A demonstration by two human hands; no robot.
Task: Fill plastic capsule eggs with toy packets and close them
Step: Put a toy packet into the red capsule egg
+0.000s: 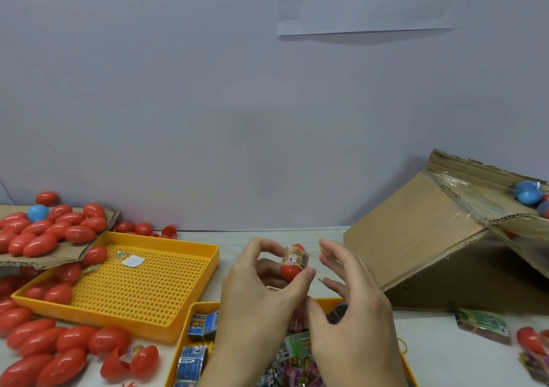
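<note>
- My left hand [261, 279] pinches a red capsule egg [292, 264] between thumb and fingertips, above the near edge of the table [445, 357]; a rolled toy packet [295, 257] wraps or fills its middle, and I cannot tell which.
- My right hand [350, 294] hovers just beside the egg, fingers relaxed, holding nothing.
- The egg's long axis stands nearly upright, tilted slightly right at the top, rounded red end down.
- I judge the egg light, stiff and smooth, so likely slippery; the safest hold looks to be on both rounded ends, pressed together along that axis.
- Below lies a yellow tray of packets [181, 357]; to the left, a perforated yellow tray [166, 270] and many closed red eggs [50, 232].
- An open egg [130, 363] rests near the trays; a tilted cardboard box [416, 238] stands to the right.
</note>
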